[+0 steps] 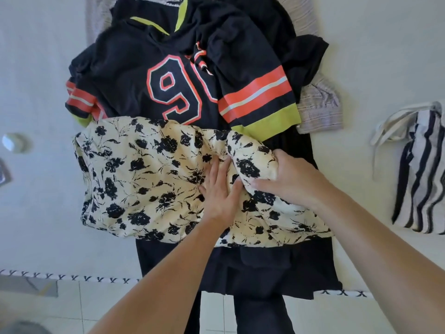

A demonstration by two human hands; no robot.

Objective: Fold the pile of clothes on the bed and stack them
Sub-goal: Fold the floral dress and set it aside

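A cream garment with black flowers (144, 179) lies across the pile at the bed's near side. My left hand (220, 189) presses flat on its middle, fingers straight. My right hand (289, 177) grips a bunched fold of the same floral garment at its right end. Behind it lies a black jersey (134, 75) with an orange number and orange and lime sleeve bands. A black garment (265, 268) lies beneath the floral one and hangs over the bed's edge. A lilac striped cloth (320, 109) pokes out at the right of the pile.
The white bed sheet (41, 213) has a cross-stitched edge along the near side, with tiled floor below. A white and navy striped cloth (419, 169) with straps lies at the right. A small round white object (14, 142) sits at the far left.
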